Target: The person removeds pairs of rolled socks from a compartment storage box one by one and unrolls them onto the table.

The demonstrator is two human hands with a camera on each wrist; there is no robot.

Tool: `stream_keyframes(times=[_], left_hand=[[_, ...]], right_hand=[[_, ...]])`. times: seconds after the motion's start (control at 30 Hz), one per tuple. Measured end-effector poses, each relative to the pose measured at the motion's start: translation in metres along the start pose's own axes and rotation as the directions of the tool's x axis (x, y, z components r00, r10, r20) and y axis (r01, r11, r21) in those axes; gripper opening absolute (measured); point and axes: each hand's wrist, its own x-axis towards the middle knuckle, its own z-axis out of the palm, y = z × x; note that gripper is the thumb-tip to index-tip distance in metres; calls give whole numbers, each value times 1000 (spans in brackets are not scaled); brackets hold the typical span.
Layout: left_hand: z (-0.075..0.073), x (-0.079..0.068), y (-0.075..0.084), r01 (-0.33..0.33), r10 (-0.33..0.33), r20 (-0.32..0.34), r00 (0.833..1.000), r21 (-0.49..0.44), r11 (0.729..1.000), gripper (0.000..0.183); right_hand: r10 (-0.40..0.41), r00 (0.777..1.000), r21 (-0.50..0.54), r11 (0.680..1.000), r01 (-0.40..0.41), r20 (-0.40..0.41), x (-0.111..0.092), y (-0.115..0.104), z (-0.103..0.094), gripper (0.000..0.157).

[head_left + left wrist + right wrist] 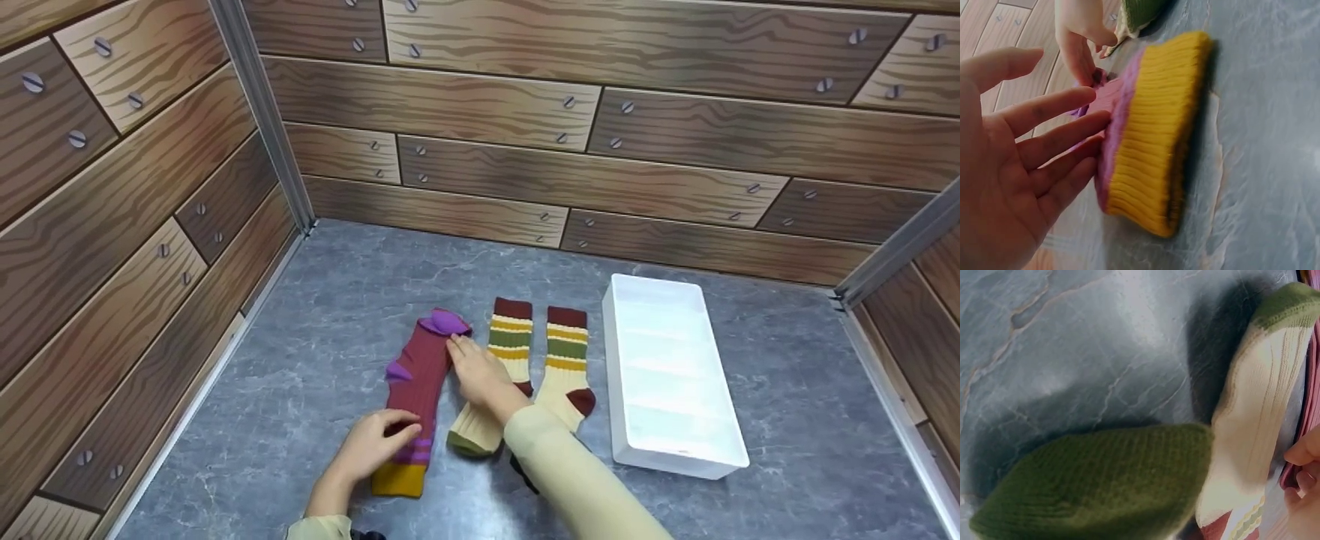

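A maroon sock with purple toe and heel and a mustard cuff lies flat on the left. More maroon fabric shows past the purple toe. My left hand rests at the cuff end, its fingers loosely extended against the purple stripes in the left wrist view. At the toe end, my right hand touches the sock's right edge with its fingertips. My right forearm crosses over two cream striped socks, the nearer one beside the hand and the other to its right.
A white divided box stands right of the socks. Wood-patterned walls enclose the grey marbled surface at the back and sides. A green sock toe fills the lower part of the right wrist view.
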Motion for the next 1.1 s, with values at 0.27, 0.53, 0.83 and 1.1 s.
stream_keyframes(times=[0.27,0.53,0.83,1.1], left_hand=[[-2,-5,5,-13,11,31,999,64,998,35],[4,-6,7,-47,47,-1,999,103,994,33],[2,-13,8,-30,29,13,1000,86,996,32],[7,-16,8,-75,81,-59,995,110,991,28]], right_hand=[[-11,1000,-13,1000,10,-17,0,4,4,66],[-7,1000,-8,1000,6,-23,3,5,2,63],[-4,999,-40,999,3,-32,5,10,4,49],[-23,998,-28,999,21,-53,8,10,5,50]])
